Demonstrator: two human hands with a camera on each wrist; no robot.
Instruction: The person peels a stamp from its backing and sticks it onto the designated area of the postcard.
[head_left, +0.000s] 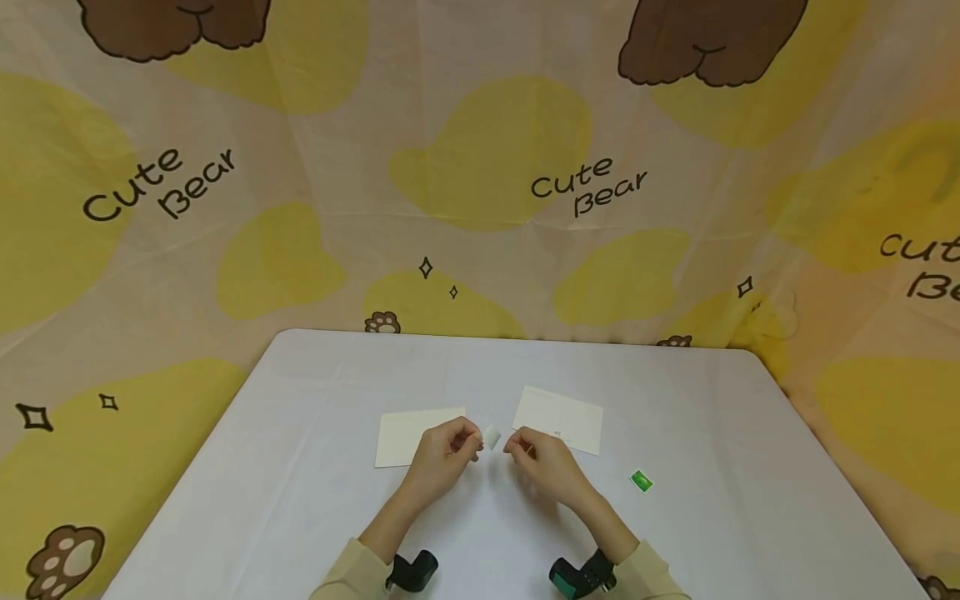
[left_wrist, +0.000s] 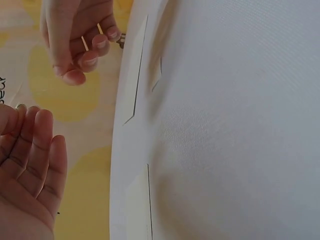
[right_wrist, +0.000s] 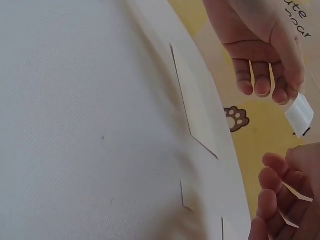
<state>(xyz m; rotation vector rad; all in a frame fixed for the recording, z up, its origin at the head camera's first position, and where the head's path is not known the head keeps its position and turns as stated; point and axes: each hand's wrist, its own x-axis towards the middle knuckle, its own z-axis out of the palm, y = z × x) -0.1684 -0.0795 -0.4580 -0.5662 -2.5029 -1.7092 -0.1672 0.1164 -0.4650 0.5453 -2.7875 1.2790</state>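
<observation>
My left hand [head_left: 444, 454] pinches a small white piece of paper or film [head_left: 491, 437] between thumb and forefinger. In the right wrist view, this white piece [right_wrist: 300, 116] hangs tilted from the left fingertips above my right hand [right_wrist: 290, 192]. The right hand [head_left: 546, 462] is held just to the right of it, fingers bent and thumb near the forefinger, with nothing visible in it. Behind the left hand lies a cream card [head_left: 401, 435]. A second cream card [head_left: 570, 415], bearing a small printed mark, lies behind the right hand.
A small green rectangular piece [head_left: 641, 481] lies on the white table [head_left: 720, 417], right of the right hand. Black wrist cameras [head_left: 414, 572] sit at both cuffs. A patterned yellow cloth [head_left: 480, 150] hangs behind the table's far edge.
</observation>
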